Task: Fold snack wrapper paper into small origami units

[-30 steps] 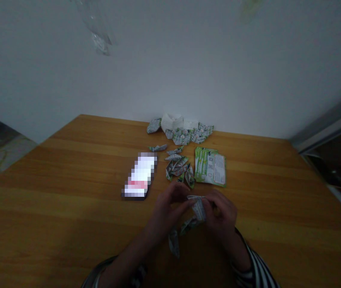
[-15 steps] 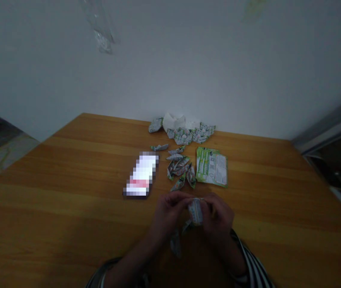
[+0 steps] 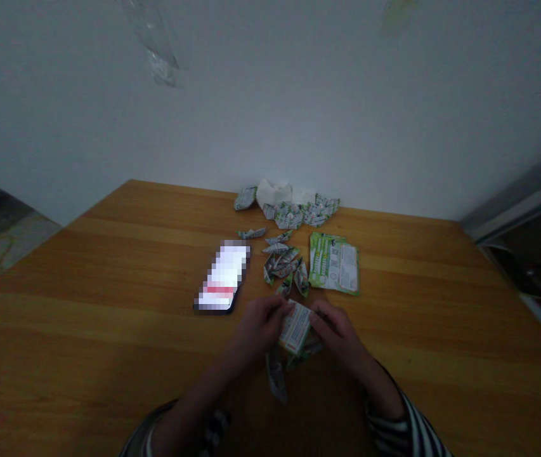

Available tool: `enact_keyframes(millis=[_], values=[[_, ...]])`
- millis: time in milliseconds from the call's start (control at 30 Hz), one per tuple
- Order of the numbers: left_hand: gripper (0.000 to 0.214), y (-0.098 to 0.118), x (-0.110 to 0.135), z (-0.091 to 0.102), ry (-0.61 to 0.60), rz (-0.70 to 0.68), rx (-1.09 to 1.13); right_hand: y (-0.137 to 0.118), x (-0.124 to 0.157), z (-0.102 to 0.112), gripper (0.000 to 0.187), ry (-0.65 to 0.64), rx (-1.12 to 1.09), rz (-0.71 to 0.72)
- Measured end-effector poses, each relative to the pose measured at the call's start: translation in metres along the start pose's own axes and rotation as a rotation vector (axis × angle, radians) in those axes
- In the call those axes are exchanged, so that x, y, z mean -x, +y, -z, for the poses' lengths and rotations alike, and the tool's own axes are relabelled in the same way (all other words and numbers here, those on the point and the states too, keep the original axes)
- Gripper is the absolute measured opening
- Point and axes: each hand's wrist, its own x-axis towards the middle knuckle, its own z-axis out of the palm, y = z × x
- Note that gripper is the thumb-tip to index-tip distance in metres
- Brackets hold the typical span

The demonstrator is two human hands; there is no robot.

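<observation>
My left hand (image 3: 260, 325) and my right hand (image 3: 335, 331) meet over the near middle of the wooden table (image 3: 108, 304), both pinching one small printed paper piece (image 3: 295, 327) held flat between them. Just below my hands lie two folded paper shapes (image 3: 276, 376) on the table. Beyond my fingers sits a cluster of several small folded paper boats (image 3: 283, 266) in white and green print.
A phone (image 3: 223, 278) with a lit screen lies left of the cluster. A stack of green printed sheets (image 3: 334, 263) lies to the right. A heap of crumpled and folded paper (image 3: 286, 206) rests at the far edge by the white wall.
The paper piece between my hands has been opened out and now looks wider and flatter. Both hands shifted slightly left and down toward the table.
</observation>
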Motion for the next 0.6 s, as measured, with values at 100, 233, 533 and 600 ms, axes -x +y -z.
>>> enact_keyframes(millis=[100,233,533,600], values=[[0.032,-0.001,-0.002,0.003,-0.104,0.063,0.139,0.001,-0.001,0.005,0.037,-0.065,-0.02,-0.031],[0.037,0.0,-0.002,0.0,-0.125,0.136,0.345,0.005,-0.001,-0.001,0.039,0.06,-0.041,-0.046],[0.036,0.001,0.001,-0.004,-0.11,0.104,0.281,0.005,-0.001,-0.006,0.037,0.263,0.059,-0.009],[0.036,0.002,0.001,-0.004,-0.08,0.099,0.27,0.002,-0.001,-0.007,0.038,0.256,0.037,-0.005]])
